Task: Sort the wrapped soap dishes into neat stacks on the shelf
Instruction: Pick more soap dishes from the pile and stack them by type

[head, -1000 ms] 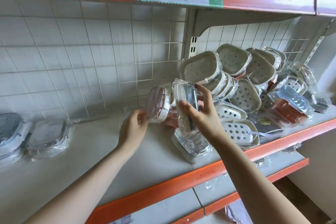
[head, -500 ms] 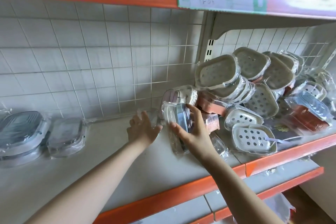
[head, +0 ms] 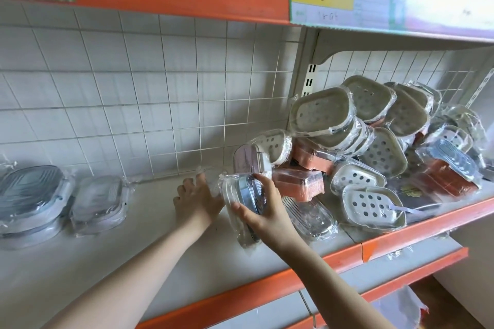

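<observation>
Gripping grey soap dish, right hand, left hand seemingly touching wrap

shelf: pale board, orange front edge, lower half of frame | left edge: grey wrapped dishes, clear wrapped dish just beside | right: jumbled heap of wrapped soap dishes, cream, orange, grey

The right hand grips a wrapped grey soap dish on edge; the left hand's fingers touch its far side, above the shelf.
</observation>
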